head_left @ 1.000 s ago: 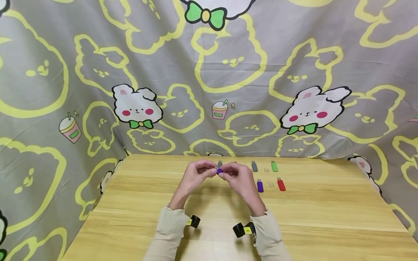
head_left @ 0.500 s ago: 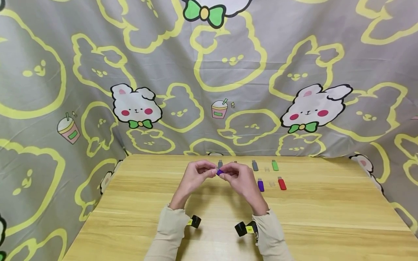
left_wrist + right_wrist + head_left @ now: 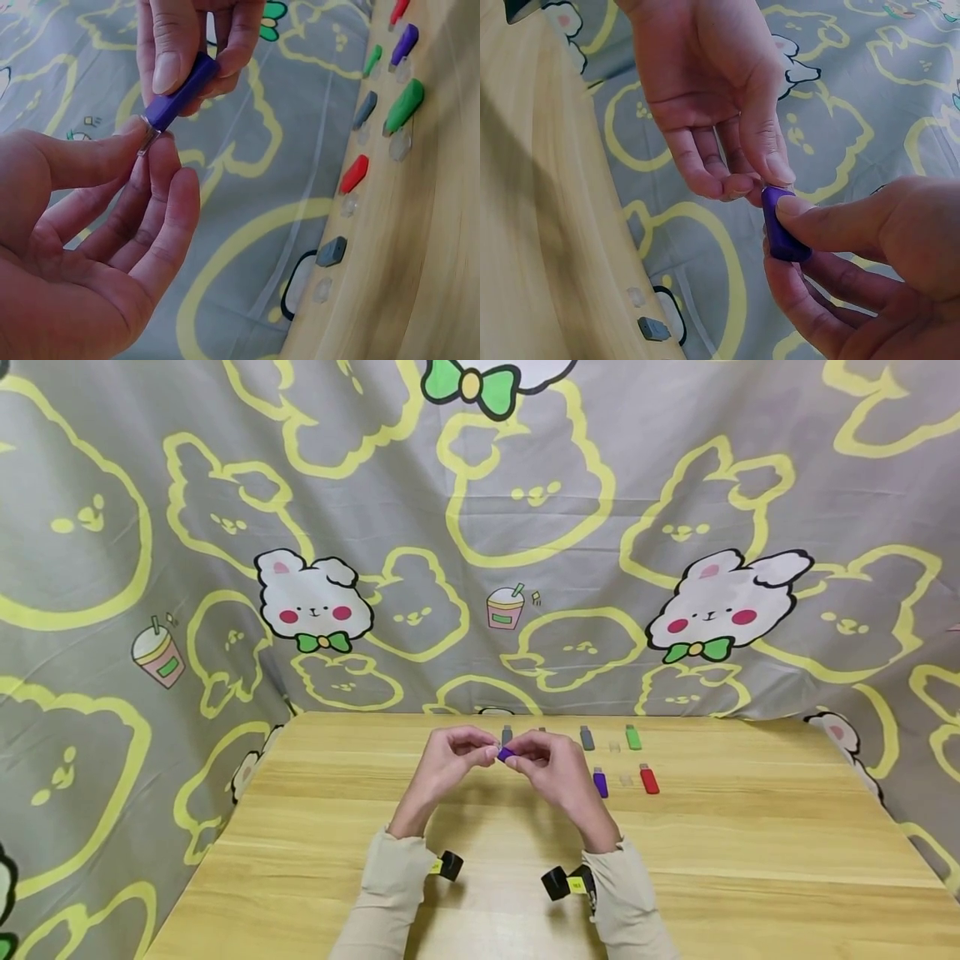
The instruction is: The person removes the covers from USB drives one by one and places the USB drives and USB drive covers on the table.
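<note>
A purple USB flash drive is held up above the table between both hands. My right hand pinches its body between thumb and fingers. At the drive's connector end, my left hand pinches a small clear cap with thumb and index finger, and the other left fingers are loosely bent. The cap sits over or right against the metal connector, partly hidden by the fingertips. In the right wrist view the purple drive points up toward the left thumb.
Several flash drives lie in rows toward the table's back, including a green one, a red one, a purple one and a grey one. Small clear caps lie beside them. A patterned curtain hangs behind the table.
The head view has shifted slightly. Both hands keep the same hold on the purple flash drive and its cap, with hardly any movement.
</note>
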Demonstrator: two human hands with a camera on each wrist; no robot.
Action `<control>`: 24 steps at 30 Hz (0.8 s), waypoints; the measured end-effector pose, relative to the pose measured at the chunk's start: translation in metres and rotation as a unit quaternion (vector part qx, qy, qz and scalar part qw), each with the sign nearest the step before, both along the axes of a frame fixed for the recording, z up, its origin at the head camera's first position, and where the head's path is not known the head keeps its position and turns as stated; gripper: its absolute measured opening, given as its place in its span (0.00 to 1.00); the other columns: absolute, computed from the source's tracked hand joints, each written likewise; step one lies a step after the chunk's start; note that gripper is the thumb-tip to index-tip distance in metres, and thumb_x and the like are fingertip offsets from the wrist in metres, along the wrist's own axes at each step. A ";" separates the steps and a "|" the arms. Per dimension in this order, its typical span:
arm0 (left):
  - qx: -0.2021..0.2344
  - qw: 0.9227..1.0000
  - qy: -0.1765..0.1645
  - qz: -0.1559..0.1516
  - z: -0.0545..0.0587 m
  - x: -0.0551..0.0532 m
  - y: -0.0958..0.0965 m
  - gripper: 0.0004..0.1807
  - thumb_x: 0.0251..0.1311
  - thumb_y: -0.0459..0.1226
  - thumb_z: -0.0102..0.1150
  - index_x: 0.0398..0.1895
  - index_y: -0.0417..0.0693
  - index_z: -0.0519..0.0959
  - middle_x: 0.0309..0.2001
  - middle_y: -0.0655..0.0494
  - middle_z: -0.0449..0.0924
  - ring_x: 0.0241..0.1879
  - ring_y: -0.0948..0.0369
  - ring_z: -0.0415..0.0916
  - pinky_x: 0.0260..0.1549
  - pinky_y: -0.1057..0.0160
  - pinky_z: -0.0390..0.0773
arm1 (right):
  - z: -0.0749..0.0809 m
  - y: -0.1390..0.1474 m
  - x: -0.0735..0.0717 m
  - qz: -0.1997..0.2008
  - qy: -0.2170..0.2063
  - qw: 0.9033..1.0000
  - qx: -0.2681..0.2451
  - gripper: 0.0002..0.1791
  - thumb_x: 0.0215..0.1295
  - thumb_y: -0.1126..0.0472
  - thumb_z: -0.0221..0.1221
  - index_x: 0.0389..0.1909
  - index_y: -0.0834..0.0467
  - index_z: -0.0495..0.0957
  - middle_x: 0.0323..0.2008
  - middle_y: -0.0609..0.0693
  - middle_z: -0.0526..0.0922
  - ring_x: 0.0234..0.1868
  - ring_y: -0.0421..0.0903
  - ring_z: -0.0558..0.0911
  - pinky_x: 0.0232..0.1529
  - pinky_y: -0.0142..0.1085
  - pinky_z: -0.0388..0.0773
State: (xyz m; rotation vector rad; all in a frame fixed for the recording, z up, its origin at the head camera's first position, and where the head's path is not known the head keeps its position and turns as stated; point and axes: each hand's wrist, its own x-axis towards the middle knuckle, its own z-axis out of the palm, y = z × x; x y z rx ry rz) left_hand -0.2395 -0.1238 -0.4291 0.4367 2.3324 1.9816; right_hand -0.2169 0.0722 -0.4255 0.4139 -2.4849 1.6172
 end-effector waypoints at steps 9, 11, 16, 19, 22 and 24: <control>0.023 0.998 0.010 0.058 0.005 -0.002 -0.027 0.05 0.62 0.25 0.67 0.41 0.32 0.85 0.38 0.40 0.86 0.35 0.51 0.85 0.39 0.63 0.86 | 0.001 0.026 -0.003 -0.038 -0.017 0.999 0.021 0.06 0.59 0.71 0.72 0.38 0.62 0.88 0.36 0.55 0.89 0.33 0.47 0.86 0.34 0.31 0.84; 0.019 0.999 0.005 0.046 0.006 -0.003 -0.029 0.07 0.63 0.27 0.67 0.43 0.32 0.85 0.40 0.40 0.86 0.37 0.49 0.85 0.41 0.62 0.86 | 0.000 0.031 -0.004 -0.042 -0.017 0.999 0.023 0.08 0.59 0.71 0.72 0.40 0.63 0.87 0.37 0.55 0.88 0.34 0.49 0.87 0.37 0.34 0.85; 0.010 0.999 -0.002 0.044 0.005 -0.006 -0.030 0.07 0.64 0.28 0.67 0.44 0.32 0.85 0.40 0.41 0.86 0.40 0.46 0.85 0.42 0.62 0.86 | -0.005 0.035 -0.006 -0.041 -0.031 0.998 0.027 0.11 0.61 0.71 0.70 0.46 0.63 0.87 0.39 0.56 0.88 0.39 0.53 0.87 0.41 0.42 0.87; 0.013 0.999 -0.003 0.052 0.004 -0.007 -0.031 0.07 0.64 0.27 0.67 0.43 0.32 0.85 0.40 0.40 0.86 0.39 0.49 0.85 0.41 0.62 0.87 | -0.009 0.032 -0.008 -0.051 -0.041 0.998 0.027 0.11 0.62 0.71 0.70 0.45 0.62 0.88 0.40 0.56 0.88 0.40 0.53 0.87 0.41 0.43 0.87; 0.015 0.998 -0.006 0.055 0.003 -0.007 -0.032 0.07 0.64 0.26 0.66 0.43 0.32 0.84 0.40 0.40 0.86 0.37 0.53 0.85 0.42 0.62 0.87 | -0.011 0.028 -0.009 -0.059 -0.046 0.997 0.020 0.09 0.62 0.71 0.70 0.43 0.63 0.87 0.39 0.56 0.88 0.39 0.53 0.88 0.41 0.42 0.87; 0.013 0.998 -0.008 0.054 0.002 -0.008 -0.033 0.07 0.64 0.26 0.66 0.44 0.32 0.84 0.41 0.40 0.86 0.37 0.54 0.85 0.42 0.62 0.87 | -0.014 0.025 -0.010 -0.064 -0.050 0.997 0.010 0.08 0.61 0.71 0.70 0.42 0.64 0.86 0.37 0.56 0.88 0.38 0.53 0.88 0.40 0.41 0.87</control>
